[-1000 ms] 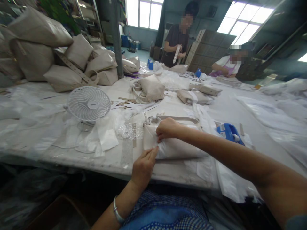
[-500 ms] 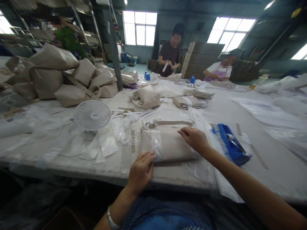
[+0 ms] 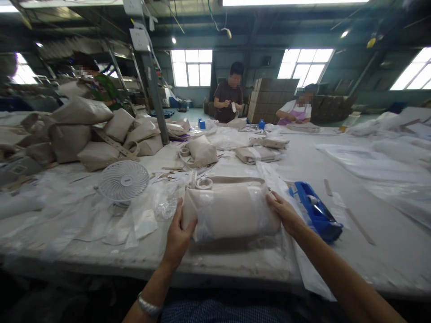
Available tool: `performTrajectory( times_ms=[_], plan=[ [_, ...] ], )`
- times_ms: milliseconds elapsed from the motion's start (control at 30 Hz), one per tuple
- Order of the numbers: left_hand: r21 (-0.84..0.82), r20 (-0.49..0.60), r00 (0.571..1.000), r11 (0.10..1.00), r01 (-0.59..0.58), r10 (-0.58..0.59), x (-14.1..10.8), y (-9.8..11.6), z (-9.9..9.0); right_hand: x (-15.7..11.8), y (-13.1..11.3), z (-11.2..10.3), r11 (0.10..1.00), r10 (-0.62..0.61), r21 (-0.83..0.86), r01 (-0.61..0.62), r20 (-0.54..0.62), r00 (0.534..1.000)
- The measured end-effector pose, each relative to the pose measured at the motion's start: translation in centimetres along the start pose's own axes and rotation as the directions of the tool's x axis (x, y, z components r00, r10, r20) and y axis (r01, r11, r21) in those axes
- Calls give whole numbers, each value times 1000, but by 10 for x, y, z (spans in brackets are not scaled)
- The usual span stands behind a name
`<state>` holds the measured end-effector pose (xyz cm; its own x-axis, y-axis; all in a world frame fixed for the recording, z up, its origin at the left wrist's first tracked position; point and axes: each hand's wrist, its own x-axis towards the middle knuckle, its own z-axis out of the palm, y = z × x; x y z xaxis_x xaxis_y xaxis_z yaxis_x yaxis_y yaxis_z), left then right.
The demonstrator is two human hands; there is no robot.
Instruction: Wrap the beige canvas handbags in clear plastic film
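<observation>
A beige handbag (image 3: 230, 211) is held at both ends, its front edge tilted up a little off the table. Translucent white wrapping strips cross its left and right parts. Behind its top edge lie a coiled strap and a long flat strap (image 3: 235, 180). My left hand (image 3: 180, 231) grips the left end, thumb on the front face and fingers at the side. At the right end my right hand (image 3: 283, 208) closes on the edge, thumb and forefinger near the upper corner. The fingertips behind the bag are hidden.
A blue tape dispenser (image 3: 316, 213) stands to the right, beside clear plastic sheets. On the left are a white fan (image 3: 123, 181) and crumpled plastic film. Farther back lie wrapped bags (image 3: 257, 154) and a bag heap (image 3: 81, 130). Several co-workers stand around the table.
My left hand has moved from the bag's front edge to its left end, and my right hand to its right end. The bag is now tilted up. The view has risen.
</observation>
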<state>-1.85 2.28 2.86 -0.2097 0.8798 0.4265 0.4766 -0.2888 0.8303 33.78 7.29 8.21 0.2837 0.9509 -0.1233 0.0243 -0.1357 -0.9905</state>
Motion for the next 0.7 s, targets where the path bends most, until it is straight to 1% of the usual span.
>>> performTrajectory(
  times_ms=[67,133,167,200,233,267,300,333,367,400,467,500,533,600,667,700],
  plan=[
    [-33,-13,1000,999,-23,23,-4,1,-14,-8,-4,0,988,-77,142,59,123,989],
    [-8,-15,1000,1000,-27,27,-9,3,-28,-16,-3,1,974,-174,182,137,207,963],
    [41,-40,999,999,-35,37,-11,6,-34,-19,-2,3,970,-205,173,168,224,953],
    [114,-91,994,992,-55,66,-14,12,-39,-22,0,5,968,-224,162,189,229,947],
    [201,-159,980,976,-88,121,-17,19,-43,-25,3,6,967,-234,157,202,225,946],
    [287,-226,954,949,-129,198,-21,28,-46,-27,6,9,965,-239,158,208,213,947],
    [360,-278,916,915,-182,291,-25,38,-47,-29,9,10,964,-242,162,212,198,950],
    [408,-299,872,878,-251,389,-30,49,-48,-31,12,12,961,-249,170,219,179,952],
    [433,-292,828,838,-332,479,-33,60,-48,-32,15,14,958,-256,176,228,158,954],
    [442,-268,784,795,-416,559,-36,71,-47,-33,17,15,956,-262,173,237,139,955],
    [458,-217,707,709,-536,674,-36,92,-42,-34,20,16,955,-269,158,251,109,957],
    [468,-177,680,669,-578,711,-33,102,-37,-34,21,17,955,-272,153,254,104,957],
    [471,-122,666,633,-614,736,-29,111,-32,-34,21,18,954,-274,154,256,106,956],
    [449,30,659,579,-681,751,-18,125,-18,-35,20,19,950,-280,175,258,118,953],
    [412,191,663,553,-724,724,-6,133,1,-37,20,20,944,-292,195,265,125,948],
    [420,250,675,550,-722,694,0,134,10,-38,20,21,942,-299,199,271,123,946]
  ],
)
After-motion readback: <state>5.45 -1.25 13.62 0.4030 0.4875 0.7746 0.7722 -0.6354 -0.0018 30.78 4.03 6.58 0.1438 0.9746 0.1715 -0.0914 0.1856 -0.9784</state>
